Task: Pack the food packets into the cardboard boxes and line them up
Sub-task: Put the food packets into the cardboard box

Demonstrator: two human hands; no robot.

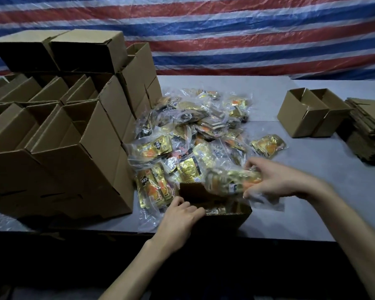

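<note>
Down at lower centre, grips the near-left rim of an open cardboard box (225, 216) with the left hand (178, 219), fingers curled over the edge. Holds a blurred, clear-wrapped food packet (230, 180) in the right hand (275, 180), fingers closed round it, just above the box's mouth. Faces a loose pile of packets (193, 135) at mid-frame behind the box, stacked cartons (63, 137) at left, two open boxes (307, 113) and flattened cardboard (368, 131) at right, all on the grey table (312, 204).
</note>
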